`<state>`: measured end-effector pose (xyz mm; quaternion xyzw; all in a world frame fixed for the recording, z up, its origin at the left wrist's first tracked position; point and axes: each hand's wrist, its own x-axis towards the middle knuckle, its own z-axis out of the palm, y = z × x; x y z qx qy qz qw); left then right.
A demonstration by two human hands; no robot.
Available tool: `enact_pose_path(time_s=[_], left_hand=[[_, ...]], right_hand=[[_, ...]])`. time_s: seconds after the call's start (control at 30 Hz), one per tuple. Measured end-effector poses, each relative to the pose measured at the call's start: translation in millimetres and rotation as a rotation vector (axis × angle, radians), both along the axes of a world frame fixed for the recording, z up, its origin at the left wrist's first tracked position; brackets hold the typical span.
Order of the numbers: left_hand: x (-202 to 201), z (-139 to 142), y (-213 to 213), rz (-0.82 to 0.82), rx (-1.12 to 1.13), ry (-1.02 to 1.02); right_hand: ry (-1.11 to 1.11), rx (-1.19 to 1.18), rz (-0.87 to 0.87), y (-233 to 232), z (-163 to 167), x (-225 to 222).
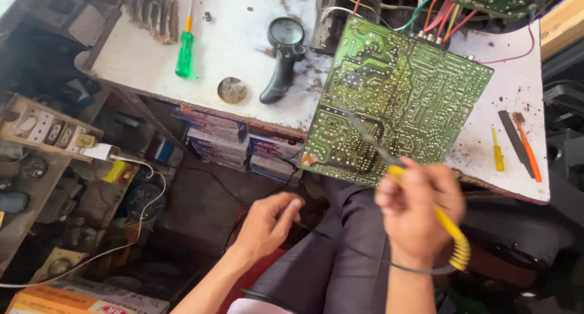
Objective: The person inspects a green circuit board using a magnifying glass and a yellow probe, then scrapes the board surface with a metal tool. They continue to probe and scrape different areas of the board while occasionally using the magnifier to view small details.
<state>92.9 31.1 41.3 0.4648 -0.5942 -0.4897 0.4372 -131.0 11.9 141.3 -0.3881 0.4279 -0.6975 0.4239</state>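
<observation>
White-painted and stained, the workbench [243, 40] fills the upper part of our view, and over its near edge juts the largest thing on it, a green circuit board [395, 101], lying solder side up and turned at an angle so that one corner hangs off the bench toward our lap. Coloured wires [441, 13] run from its far edge to a second board at the top of the view. Our right hand [420, 207] is closed in a pen-like grip around a yellow-handled soldering iron [447, 229]; the fingers are wrapped tight on the handle, though motion blur hides exactly how they lie. The iron's long axis runs diagonally, from the coiled yellow strain relief at our wrist up and to the left, with its thin tip [365, 134] pointing away from us and resting over the lower middle of the board, where we cannot tell whether it touches the solder. So the board lies up and ahead of the right hand, just beyond the knuckles. Our left hand [271, 223] hangs lower and to the left, below the bench edge and clear of the board, fingers loosely curled and pinched around what looks like a thin dark wire, too fine to be sure of. Farther left on the bench lie a black magnifying glass [285, 58], a green screwdriver [184, 52] and a small round tin [232, 89]; at the right edge a small yellow screwdriver [497, 153].
</observation>
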Motion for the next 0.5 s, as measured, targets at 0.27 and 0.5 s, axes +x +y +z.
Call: enact_pose_path(time_s=[0.27, 0.5], left_hand=[[-29.1, 5.7, -19.0, 0.290, -0.115, 0.053], [-60.1, -15.8, 7.8, 0.304, -0.078, 0.056]], right_hand=[[-0.013, -0.082, -0.327, 70.3, -47.7, -78.2], [0.111, -0.068, -0.322, 86.8, -71.1, -77.8]])
